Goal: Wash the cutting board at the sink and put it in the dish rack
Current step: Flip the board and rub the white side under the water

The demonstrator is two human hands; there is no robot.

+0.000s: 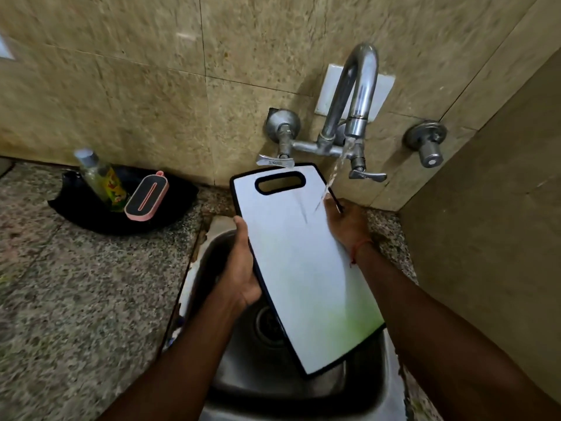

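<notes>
Nearest the viewer, two bare forearms reach in from the bottom edge over a steel sink (pixel 364 399) set into a speckled stone worktop (pixel 76 284); the dark drain (pixel 268 326) shows in the basin between the left arm and the board. A white cutting board (pixel 303 268) with a dark rim is held above the sink, tilted, its near corner low over the basin and its handle slot at the far end, up by the taps. The left hand (pixel 239 268) grips the board's left edge, thumb on the upper face and fingers wrapped underneath. The right hand (pixel 346 223) clasps the right edge further up, fingers curled over the rim, with a red thread on the wrist. A faint green tint shows on the near part of the board's face. Water (pixel 337 171) falls from the curved spout of a wall-mounted steel faucet (pixel 355 101) and lands at the board's far right edge, just at the right hand's fingertips. Two lever handles sit on either side of the spout, and a separate round valve (pixel 426 144) is on the wall to the right. Far left on the worktop lies a black tray (pixel 91 214) holding a clear bottle (pixel 100 177) with a green and yellow label, leaning, and a pink-edged black scrubber (pixel 147 196) propped beside it. Beige stone tiles cover the wall behind.
</notes>
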